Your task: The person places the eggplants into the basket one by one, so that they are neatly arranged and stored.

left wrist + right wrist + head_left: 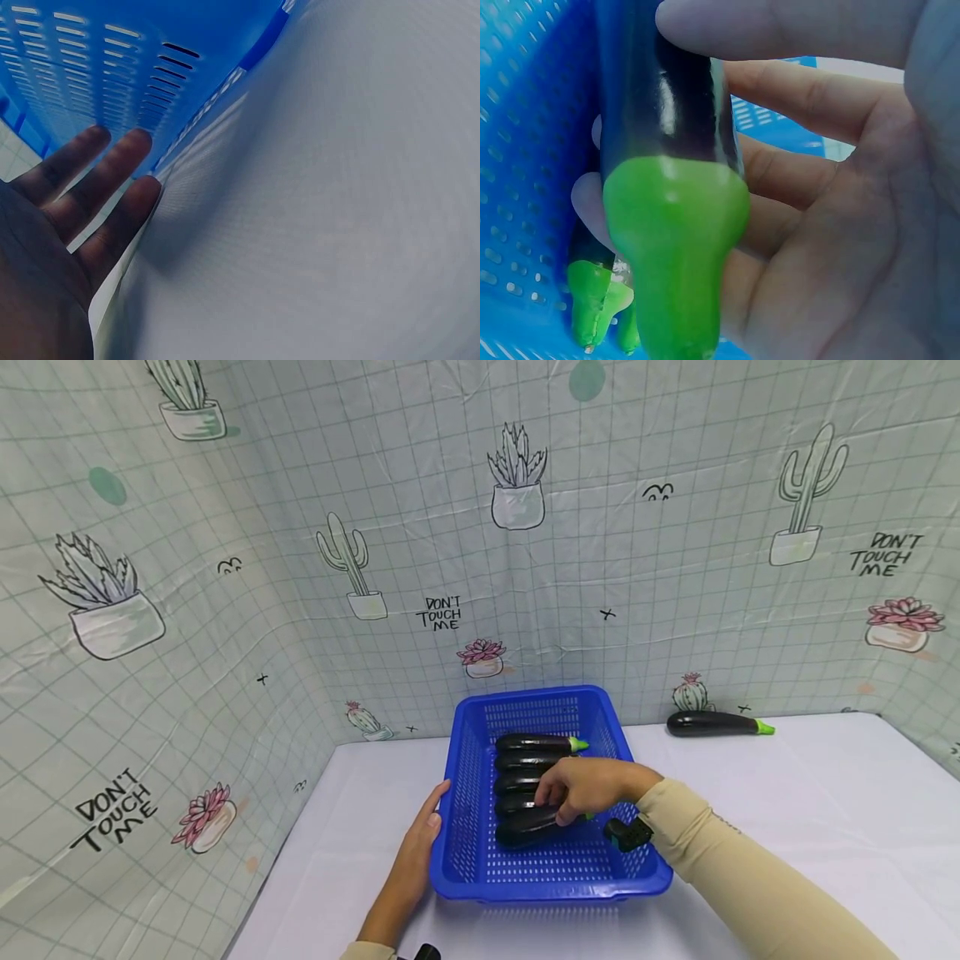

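Note:
A blue plastic basket with slotted walls stands on the white table. Inside it, several glossy dark eggplants with green caps lie in a row across the width. My right hand reaches over the basket's right side and grips the nearest eggplant by its capped end. In the right wrist view, thumb and fingers wrap the dark body just above the green cap. At the basket's left wall is my left hand; the left wrist view shows its fingers extended along the slotted side.
Another eggplant lies on the table at the back right, near the wall. Cloth printed with cacti and a grid hangs behind and to the left of the table.

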{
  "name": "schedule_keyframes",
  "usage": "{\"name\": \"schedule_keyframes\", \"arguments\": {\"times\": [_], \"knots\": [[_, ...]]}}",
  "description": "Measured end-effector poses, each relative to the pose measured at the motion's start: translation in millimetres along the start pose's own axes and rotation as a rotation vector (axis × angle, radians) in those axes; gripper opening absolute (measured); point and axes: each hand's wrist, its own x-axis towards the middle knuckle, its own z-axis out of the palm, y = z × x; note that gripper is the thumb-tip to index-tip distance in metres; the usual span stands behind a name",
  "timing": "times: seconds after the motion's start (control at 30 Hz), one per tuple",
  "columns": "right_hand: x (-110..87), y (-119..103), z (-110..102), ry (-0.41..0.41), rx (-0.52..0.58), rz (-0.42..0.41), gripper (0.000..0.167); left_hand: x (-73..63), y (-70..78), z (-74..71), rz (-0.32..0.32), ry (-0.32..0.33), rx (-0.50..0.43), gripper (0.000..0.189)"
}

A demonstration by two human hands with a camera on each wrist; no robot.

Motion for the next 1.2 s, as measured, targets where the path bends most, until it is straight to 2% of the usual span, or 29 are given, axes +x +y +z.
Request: {"name": "schedule_keyframes", "arguments": {"times": [0.23,0.53,0.8,1.2], "knots": [[0.3,1.5,2.5,0.008,-0.007,0.036,0.028,-0.3,0.2,0.1,0.0,-0.003,-0.001,0.05],[3.6,0.3,4.9,0.029,-0.114,0.094,0.024,-0.4,-0.2,-0.2,-0.001,-0.006,0.001,0.05],[4.6,-3.5,8.8,0.042,-0.147,0.137,0.022,-0.5,-1.0,-0.2,0.007,-0.015,-0.002,0.05],[1.6,-2.4,9.5,0.06,-0.186,0.139,0.023,-1.4,0.2,1.0,0.017,-0.012,0.005,0.05]]}}
